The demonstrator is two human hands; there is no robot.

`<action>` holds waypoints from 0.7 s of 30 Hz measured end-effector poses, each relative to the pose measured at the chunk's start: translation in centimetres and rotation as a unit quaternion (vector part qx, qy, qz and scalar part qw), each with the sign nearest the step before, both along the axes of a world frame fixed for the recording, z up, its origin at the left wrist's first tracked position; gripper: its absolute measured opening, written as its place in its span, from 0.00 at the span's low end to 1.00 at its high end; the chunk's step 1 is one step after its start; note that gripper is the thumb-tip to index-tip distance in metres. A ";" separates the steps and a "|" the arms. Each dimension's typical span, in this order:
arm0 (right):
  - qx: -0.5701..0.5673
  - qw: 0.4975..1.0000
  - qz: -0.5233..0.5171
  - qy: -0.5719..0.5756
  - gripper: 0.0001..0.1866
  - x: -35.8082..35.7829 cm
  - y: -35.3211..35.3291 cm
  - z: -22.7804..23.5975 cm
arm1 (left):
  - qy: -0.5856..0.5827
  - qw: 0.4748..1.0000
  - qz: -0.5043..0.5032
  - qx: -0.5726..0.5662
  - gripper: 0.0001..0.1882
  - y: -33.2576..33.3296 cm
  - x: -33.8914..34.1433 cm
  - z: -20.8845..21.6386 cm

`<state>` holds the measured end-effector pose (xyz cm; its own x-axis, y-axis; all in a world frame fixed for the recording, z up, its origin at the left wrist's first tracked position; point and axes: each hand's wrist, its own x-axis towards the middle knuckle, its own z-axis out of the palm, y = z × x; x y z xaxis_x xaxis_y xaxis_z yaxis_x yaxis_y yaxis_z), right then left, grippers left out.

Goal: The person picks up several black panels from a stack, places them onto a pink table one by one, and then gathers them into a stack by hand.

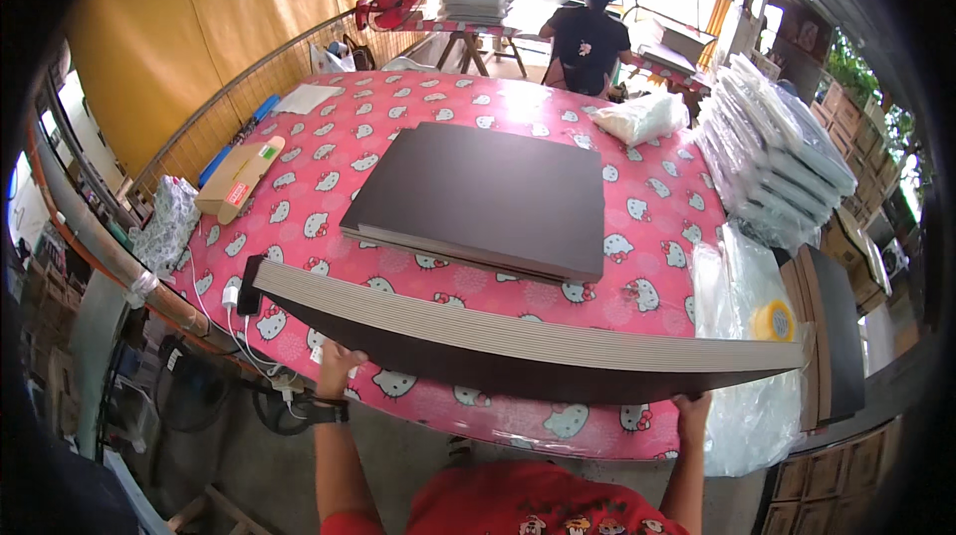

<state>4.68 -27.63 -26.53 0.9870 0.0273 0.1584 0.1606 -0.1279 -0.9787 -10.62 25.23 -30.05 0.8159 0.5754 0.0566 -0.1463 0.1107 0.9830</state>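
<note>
A long stack of dark boards (518,331) with pale layered edges stands tilted on its side over the near part of the table. My left hand (340,368) grips its lower left part, fingers hidden behind the dark face. At the lower right end my right hand (691,413) holds it too, thumb against the face and the other fingers out of sight. Just beyond lies a second dark stack of boards (488,196), flat on the pink patterned tablecloth (438,102).
Left are a cardboard box (239,179), a phone (251,298) and cables. Clear plastic sheeting (747,415), a yellow tape roll (773,321), and plastic-wrapped panels (772,151) line the right side. More dark boards (835,331) lean there. A person (590,42) sits beyond the table.
</note>
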 end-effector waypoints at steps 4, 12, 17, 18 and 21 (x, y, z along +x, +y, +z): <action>0.028 0.993 -0.098 -0.052 0.30 -0.2 4.4 0.4 | -0.060 0.989 0.125 0.061 0.23 -2.7 4.3 0.5; 0.025 0.996 -0.054 0.068 0.24 13.0 19.5 6.4 | 0.078 0.960 0.143 0.229 0.33 12.4 18.7 11.1; -0.028 0.991 -0.036 0.126 0.29 25.0 24.2 5.6 | 0.226 0.914 0.120 0.316 0.39 20.2 30.0 11.8; -0.050 0.991 -0.020 0.124 0.30 27.0 25.5 5.3 | 0.245 0.908 0.122 0.318 0.38 22.3 31.6 11.0; -0.167 0.978 0.021 0.125 0.34 31.7 26.3 3.8 | 0.304 0.889 0.094 0.329 0.38 24.1 35.9 8.9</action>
<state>36.36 -1.35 -22.73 0.9908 0.0772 -0.1113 -0.0657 -0.4447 -0.8933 25.26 49.36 -21.16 0.7036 0.7104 0.0141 0.4785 -0.4884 0.7297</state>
